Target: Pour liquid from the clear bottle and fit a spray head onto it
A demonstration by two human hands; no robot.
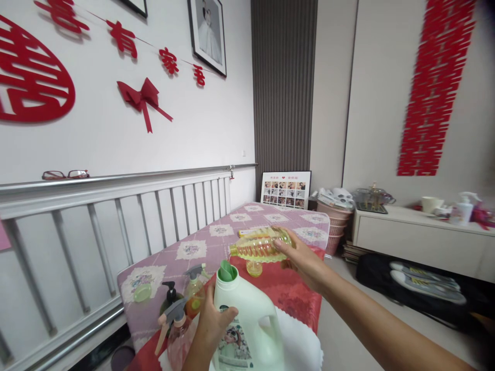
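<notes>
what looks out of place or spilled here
The reddish-framed eyeglasses look out of place, perched on the narrow grey metal rail rather than on a broad surface. I see no spill around the pale green plastic jug, though the translucent yellow plastic bottle is held sideways near its open mouth.

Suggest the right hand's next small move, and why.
Probably tip the yellow bottle slightly neck-down: the right hand holds it nearly level, its mouth close to the green spout of the jug, which the left hand grips.
</notes>
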